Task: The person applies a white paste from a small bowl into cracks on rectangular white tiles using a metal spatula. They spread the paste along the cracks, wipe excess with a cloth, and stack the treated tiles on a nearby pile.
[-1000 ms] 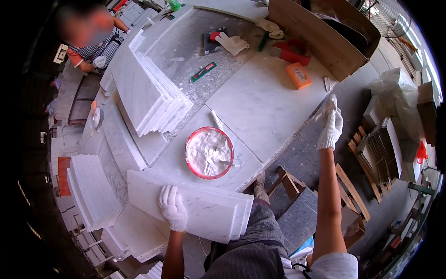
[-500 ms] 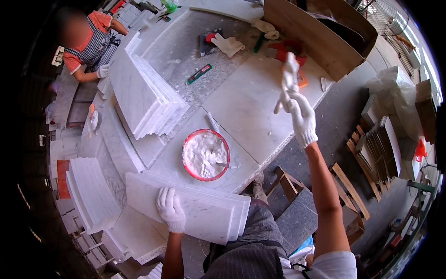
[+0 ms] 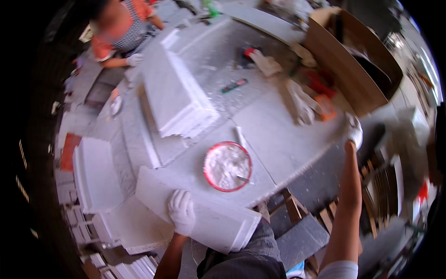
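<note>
My left hand (image 3: 181, 212), in a white knit glove, lies with its fingers on the face of the nearest white marble slab stack (image 3: 218, 223) at my lap. My right arm stretches far out to the right. Its gloved hand (image 3: 354, 132) is at the table's right edge, beside a cardboard box, and its fingers are too blurred to show whether they hold anything. A loose white glove (image 3: 301, 103) lies on the table next to an orange box (image 3: 326, 107). A red-rimmed bowl (image 3: 206, 162) of white paste, with a tool handle sticking out, stands beyond the slabs.
A large cardboard box (image 3: 355, 79) stands at the far right. Another slab stack (image 3: 172, 93) rests left of a green-and-red tool (image 3: 234, 85). Across the table, a person in an orange shirt has a gloved hand (image 3: 134, 60) by that stack. Wooden pallets lie on the floor at right.
The loose white glove has left my right hand and lies on the table. My right hand has moved right and nearer. The view has shifted; my left hand stays on the slabs.
</note>
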The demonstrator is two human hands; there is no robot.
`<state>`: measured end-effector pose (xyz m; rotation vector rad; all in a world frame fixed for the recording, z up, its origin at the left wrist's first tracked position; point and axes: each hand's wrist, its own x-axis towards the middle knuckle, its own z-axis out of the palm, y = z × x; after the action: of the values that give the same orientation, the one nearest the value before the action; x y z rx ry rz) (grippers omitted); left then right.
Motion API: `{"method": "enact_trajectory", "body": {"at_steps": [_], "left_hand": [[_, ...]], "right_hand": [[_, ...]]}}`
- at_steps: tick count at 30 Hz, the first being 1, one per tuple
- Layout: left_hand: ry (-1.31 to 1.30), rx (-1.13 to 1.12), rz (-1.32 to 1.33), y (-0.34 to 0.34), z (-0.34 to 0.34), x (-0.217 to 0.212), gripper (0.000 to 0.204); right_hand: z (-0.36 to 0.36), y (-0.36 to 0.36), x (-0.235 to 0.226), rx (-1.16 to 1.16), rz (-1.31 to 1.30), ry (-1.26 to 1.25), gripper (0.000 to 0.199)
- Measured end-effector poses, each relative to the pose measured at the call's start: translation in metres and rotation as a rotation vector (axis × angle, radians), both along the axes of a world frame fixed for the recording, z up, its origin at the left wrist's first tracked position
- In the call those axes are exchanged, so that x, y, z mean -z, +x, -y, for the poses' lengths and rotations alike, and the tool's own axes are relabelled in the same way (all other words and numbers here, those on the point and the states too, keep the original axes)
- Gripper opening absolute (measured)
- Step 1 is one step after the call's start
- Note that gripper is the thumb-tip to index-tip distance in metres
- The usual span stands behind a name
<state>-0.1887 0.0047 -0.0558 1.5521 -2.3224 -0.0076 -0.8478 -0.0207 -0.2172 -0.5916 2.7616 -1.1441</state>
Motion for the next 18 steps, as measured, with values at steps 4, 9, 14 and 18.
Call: {"method": "enact_trajectory", "body": {"at_steps": [4, 9, 14, 18], "left_hand": [[-0.048, -0.018, 0.034, 0.001, 0.002, -0.012, 0.026], [-0.027, 0.007, -0.016, 0.003, 0.008, -0.016, 0.026], [-0.008, -0.014, -0.007, 0.007, -0.001, -0.021, 0.027], [-0.022, -0.011, -0.052, 0.011, -0.004, -0.015, 0.027]], "right_hand": [[-0.002, -0.024, 0.055, -0.206, 0.083, -0.075, 0.044], [-0.015, -0.056, 0.06, -0.066, 0.148, 0.063, 0.046], [-0.002, 0.003, 0.037, -0.04, 0.303, -0.275, 0.034], [-0.016, 0.128, -0.057, -0.208, 0.52, -0.539, 0.021]]}}
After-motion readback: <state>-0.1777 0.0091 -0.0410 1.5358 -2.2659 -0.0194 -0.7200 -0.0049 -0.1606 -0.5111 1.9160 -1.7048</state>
